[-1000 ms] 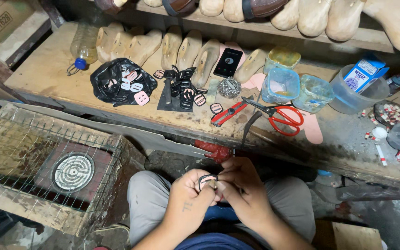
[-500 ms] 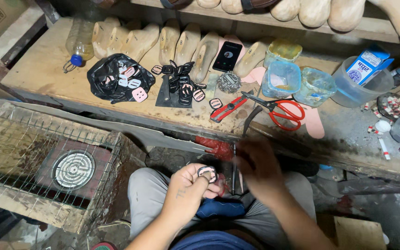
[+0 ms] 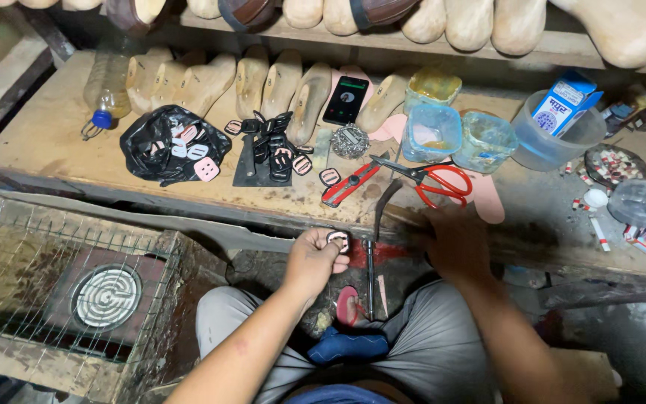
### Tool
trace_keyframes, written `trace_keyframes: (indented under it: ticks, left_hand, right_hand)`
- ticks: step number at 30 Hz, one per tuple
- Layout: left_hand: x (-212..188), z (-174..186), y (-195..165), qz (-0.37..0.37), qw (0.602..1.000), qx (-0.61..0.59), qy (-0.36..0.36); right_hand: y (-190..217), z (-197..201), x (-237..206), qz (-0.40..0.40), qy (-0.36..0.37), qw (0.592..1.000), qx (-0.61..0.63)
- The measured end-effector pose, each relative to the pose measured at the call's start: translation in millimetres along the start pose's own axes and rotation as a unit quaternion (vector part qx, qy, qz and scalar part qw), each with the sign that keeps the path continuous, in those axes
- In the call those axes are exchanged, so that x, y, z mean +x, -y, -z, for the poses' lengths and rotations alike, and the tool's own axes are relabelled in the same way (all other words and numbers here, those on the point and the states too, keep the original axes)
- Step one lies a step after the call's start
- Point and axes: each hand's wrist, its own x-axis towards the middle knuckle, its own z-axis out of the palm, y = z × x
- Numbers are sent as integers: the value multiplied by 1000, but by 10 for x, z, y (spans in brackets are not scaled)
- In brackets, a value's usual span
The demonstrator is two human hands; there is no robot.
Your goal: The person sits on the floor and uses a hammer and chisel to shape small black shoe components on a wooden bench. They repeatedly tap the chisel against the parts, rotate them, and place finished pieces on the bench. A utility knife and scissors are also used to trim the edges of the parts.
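Observation:
My left hand (image 3: pixel 312 260) is raised in front of the bench edge and pinches a small pink-and-black buckle piece (image 3: pixel 337 239) between thumb and fingers. My right hand (image 3: pixel 451 241) is blurred and lies on the front edge of the wooden bench (image 3: pixel 46 142), just below the red-handled scissors (image 3: pixel 443 179) and beside a dark curved tool (image 3: pixel 384 208). Whether it holds anything cannot be made out. A thin metal post (image 3: pixel 370 277) stands upright between my knees, with a pink sole-shaped piece (image 3: pixel 347 305) beside it.
On the bench lie a red utility knife (image 3: pixel 345 187), a black bag of pink buckles (image 3: pixel 173 146), a dark mat with buckles (image 3: pixel 271 150), a phone (image 3: pixel 345 101), wooden shoe lasts (image 3: pixel 252 78) and plastic tubs (image 3: pixel 431 131). A wire cage over a coil heater (image 3: pixel 106 295) stands at my left.
My hands have separated. The right hand left the piece and reached up to the bench edge; the left hand lifted the buckle piece toward the bench. The camera moved closer.

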Motion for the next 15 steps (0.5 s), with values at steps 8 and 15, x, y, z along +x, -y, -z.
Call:
trace_keyframes:
  ticks: [8, 15]
  left_hand:
    - [340, -225, 2, -104, 993, 43, -29]
    - [473, -293, -5, -112, 993, 38, -32]
  right_hand:
    - [250, 46, -196, 59, -44, 971, 227]
    - [518, 108, -183, 46, 23, 985, 165]
